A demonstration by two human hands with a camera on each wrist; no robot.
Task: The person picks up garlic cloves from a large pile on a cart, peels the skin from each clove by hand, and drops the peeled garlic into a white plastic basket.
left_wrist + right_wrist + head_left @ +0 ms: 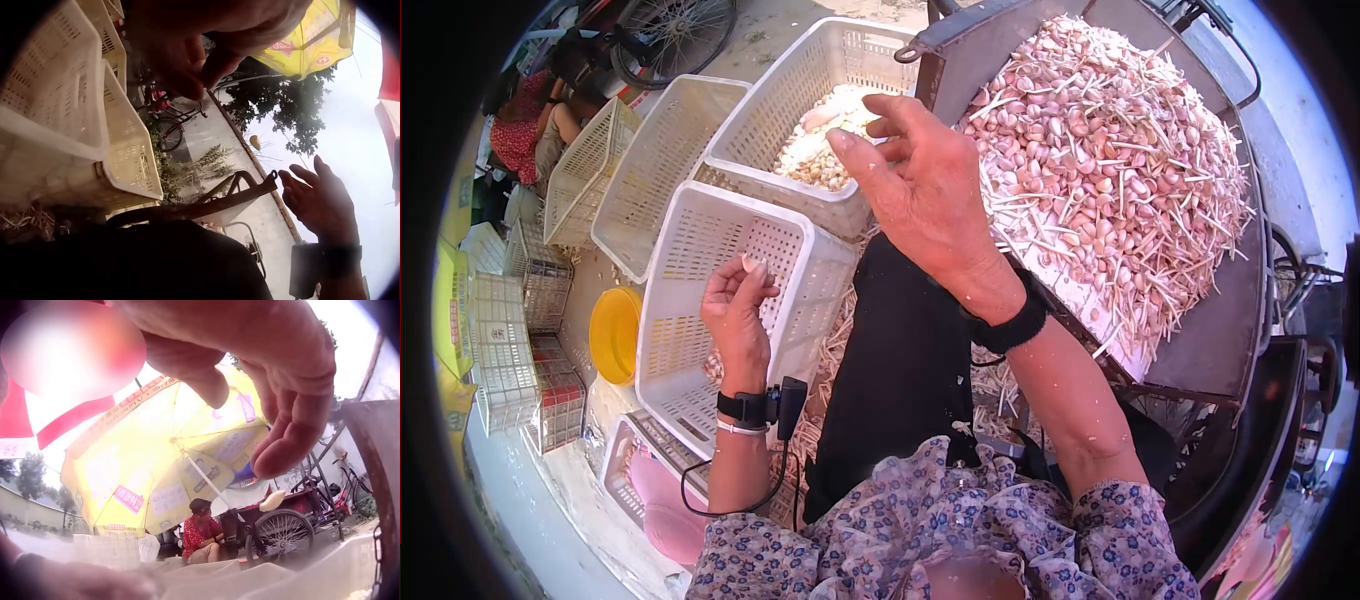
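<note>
My left hand (738, 310) is over the near white crate (690, 215), pinching a pale garlic clove (750, 263) between thumb and fingers. Above my lap, my right hand (930, 185) has its thumb and fingers apart, with nothing between them. A loose peeled clove (273, 500) is in mid-air just beyond the right fingertips in the right wrist view; the left wrist view shows this airborne clove (255, 142) too. Peeled cloves (830, 130) lie in the farther white crate (745, 130). To the right, unpeeled pinkish garlic cloves (1100, 160) are heaped with dry stems.
A metal cart (1200, 350) bears the heap, its edge close to my right forearm. Beyond the left crate stand a yellow bucket (614, 335) and more white crates (665, 135). A pink basin (665, 500) sits low left. Another person (203, 534) sits beneath a yellow umbrella (150, 456).
</note>
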